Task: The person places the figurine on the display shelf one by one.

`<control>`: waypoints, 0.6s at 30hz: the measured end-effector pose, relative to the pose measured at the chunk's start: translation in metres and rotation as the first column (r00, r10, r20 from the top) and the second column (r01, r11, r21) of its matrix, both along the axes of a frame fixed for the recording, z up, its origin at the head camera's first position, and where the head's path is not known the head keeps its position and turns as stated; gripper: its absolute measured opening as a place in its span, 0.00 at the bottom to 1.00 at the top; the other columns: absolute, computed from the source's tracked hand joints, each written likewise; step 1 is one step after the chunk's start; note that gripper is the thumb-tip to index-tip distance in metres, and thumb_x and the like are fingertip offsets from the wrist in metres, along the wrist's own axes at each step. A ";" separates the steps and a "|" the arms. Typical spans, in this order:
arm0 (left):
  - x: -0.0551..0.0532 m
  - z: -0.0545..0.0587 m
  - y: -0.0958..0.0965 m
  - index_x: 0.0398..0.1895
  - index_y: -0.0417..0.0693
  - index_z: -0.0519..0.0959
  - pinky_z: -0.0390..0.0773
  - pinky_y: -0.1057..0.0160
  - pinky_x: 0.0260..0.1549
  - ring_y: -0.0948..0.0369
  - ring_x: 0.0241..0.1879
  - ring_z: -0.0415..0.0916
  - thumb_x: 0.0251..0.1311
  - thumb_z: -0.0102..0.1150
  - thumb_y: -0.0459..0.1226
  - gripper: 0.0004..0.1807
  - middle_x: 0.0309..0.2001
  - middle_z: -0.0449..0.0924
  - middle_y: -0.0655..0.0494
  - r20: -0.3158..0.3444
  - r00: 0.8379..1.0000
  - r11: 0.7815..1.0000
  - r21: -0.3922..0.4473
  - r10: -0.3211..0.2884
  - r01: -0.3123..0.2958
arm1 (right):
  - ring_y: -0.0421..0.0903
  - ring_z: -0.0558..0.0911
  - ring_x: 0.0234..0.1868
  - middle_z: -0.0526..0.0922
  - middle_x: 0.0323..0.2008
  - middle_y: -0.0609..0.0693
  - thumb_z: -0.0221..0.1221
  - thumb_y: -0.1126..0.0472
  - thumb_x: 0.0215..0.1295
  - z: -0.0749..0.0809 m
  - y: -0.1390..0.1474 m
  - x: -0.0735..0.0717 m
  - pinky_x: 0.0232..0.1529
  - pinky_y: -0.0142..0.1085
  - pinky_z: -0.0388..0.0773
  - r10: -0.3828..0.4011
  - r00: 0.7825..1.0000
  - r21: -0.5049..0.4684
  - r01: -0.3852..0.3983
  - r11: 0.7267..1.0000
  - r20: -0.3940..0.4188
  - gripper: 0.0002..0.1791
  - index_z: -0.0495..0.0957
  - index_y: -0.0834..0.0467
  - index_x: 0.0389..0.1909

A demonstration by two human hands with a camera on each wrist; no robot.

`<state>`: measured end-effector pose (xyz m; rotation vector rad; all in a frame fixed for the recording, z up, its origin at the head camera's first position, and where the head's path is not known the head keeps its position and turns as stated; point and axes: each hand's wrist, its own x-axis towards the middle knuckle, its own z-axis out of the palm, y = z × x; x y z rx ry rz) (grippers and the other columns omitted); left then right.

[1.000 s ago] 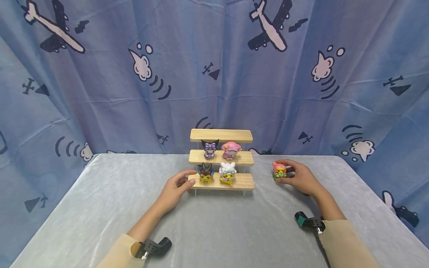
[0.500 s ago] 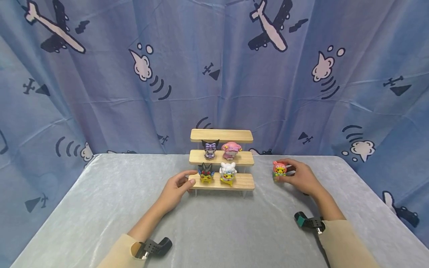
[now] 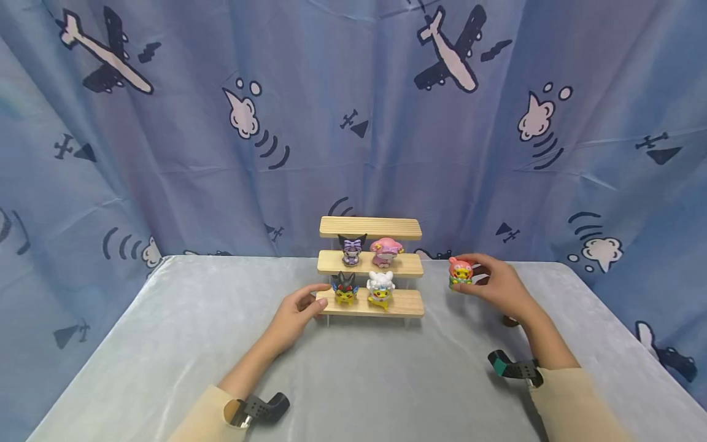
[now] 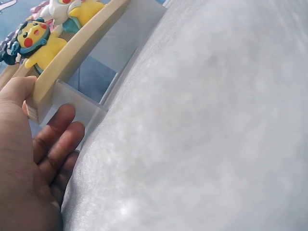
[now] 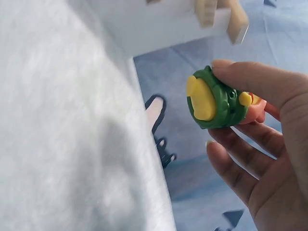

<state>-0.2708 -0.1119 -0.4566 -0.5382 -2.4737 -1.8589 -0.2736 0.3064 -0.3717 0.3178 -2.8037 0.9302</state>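
Note:
My right hand [image 3: 494,285] pinches a small figurine [image 3: 460,273] with a pink hood and a yellow face, right of the stand. The right wrist view shows its green and yellow base [image 5: 204,101] off the table, thumb on one side and fingers on the other. My left hand [image 3: 298,312] grips the left end of the bottom shelf of a three-tier wooden stand [image 3: 405,302], thumb at the top edge. On that shelf are a black-eared yellow figurine [image 3: 345,290] and a white-hooded one [image 3: 380,290]. The middle shelf bears a black-and-purple figurine [image 3: 351,250] and a pink one [image 3: 385,252].
The stand's top shelf [image 3: 370,228] is bare wood, and clear legs [image 4: 89,101] hold the shelves up. A small brown object [image 3: 510,321] lies partly hidden behind the right wrist. A blue patterned curtain [image 3: 309,123] hangs behind the grey cloth-covered table [image 3: 381,380].
My right hand has raised the pink-hooded figurine slightly, baring more of the brown object by the wrist. The head view has shifted a little. My left hand keeps its place on the stand.

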 end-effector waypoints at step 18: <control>0.023 0.031 0.003 0.64 0.43 0.77 0.78 0.59 0.39 0.44 0.37 0.81 0.72 0.57 0.38 0.20 0.34 0.82 0.31 0.028 1.000 1.000 0.005 -0.004 0.004 | 0.23 0.77 0.38 0.83 0.55 0.56 0.73 0.51 0.59 0.057 -0.039 0.002 0.35 0.26 0.79 0.017 0.982 -0.056 -0.028 0.998 -0.190 0.33 0.76 0.52 0.65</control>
